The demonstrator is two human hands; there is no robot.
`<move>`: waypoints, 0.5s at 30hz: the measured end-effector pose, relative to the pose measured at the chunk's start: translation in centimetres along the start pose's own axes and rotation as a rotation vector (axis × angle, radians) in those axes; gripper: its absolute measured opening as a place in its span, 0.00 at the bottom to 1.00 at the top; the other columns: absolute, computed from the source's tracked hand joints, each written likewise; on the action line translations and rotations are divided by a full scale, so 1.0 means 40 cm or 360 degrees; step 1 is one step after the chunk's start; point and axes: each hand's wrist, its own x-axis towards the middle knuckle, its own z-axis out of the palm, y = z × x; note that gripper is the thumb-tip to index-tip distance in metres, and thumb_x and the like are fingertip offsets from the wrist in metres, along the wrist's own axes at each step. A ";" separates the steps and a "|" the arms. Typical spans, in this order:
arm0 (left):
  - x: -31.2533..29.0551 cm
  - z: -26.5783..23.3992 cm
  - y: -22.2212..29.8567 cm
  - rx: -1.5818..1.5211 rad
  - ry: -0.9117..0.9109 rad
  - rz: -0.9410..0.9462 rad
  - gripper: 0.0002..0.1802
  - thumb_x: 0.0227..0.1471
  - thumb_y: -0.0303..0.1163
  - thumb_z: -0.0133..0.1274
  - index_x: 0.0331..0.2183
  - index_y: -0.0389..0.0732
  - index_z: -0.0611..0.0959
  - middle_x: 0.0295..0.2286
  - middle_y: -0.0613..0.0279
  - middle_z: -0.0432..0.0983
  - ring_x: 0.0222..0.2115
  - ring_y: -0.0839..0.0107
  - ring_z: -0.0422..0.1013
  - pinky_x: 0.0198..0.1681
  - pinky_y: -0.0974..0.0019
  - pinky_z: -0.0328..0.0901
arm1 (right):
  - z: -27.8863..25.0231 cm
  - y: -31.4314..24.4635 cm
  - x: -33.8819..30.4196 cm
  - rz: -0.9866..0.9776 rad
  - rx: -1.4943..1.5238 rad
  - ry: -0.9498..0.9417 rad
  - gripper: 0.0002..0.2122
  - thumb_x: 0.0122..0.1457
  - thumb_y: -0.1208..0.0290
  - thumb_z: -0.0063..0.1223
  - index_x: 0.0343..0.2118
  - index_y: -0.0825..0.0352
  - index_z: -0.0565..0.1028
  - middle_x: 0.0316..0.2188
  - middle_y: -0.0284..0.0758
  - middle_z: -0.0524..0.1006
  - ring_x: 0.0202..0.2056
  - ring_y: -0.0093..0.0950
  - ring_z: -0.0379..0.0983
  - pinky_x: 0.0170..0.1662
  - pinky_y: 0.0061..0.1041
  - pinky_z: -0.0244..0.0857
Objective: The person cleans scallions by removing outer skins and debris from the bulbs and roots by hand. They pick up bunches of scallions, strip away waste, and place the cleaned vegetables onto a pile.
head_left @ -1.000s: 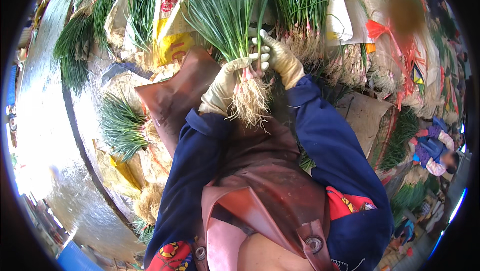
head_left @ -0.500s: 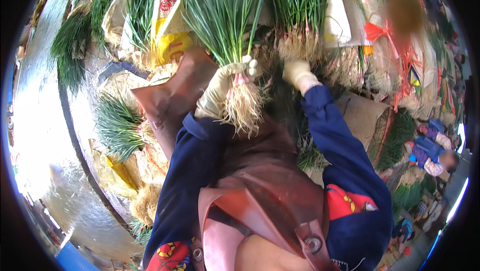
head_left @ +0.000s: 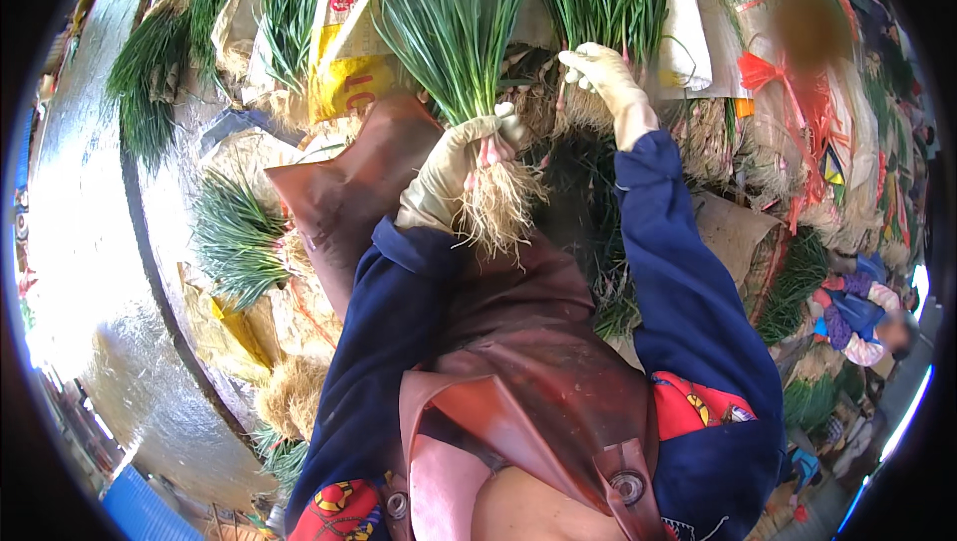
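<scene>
My left hand [head_left: 446,174], in a pale glove, is wrapped round a bunch of scallions [head_left: 456,37]. Their long green leaves point away from me, and tangled tan roots [head_left: 498,204] hang below the fist. To the right, my right hand [head_left: 610,84], gloved too, is at the root end of a second pile of scallions [head_left: 606,2]. Its fingers are curled together by the pinkish stems on that pile's left side. What sits between the fingertips is too small to make out. A brown apron [head_left: 528,312] covers my lap.
More scallions [head_left: 239,242] lie on sacking at the left, beside a wet, shiny floor [head_left: 110,272]. Beyond the right hand are a red plastic tie [head_left: 783,87] and bundles in sacks. Another person [head_left: 862,317] works at the far right.
My right hand has risen from below the second pile's roots to its stems, and its fingers now show, pointing left. My left hand still grips its bunch, shifted slightly right.
</scene>
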 end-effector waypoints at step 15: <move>0.024 0.035 -0.013 0.0096 0.0127 -0.0015 0.13 0.47 0.24 0.49 0.38 0.32 0.72 0.31 0.57 0.71 0.28 0.70 0.67 0.28 0.72 0.66 | 0.132 0.019 -0.109 -0.0583 -0.0043 -0.0027 0.10 0.54 0.63 0.51 0.25 0.63 0.70 0.20 0.30 0.71 0.23 0.26 0.68 0.29 0.27 0.62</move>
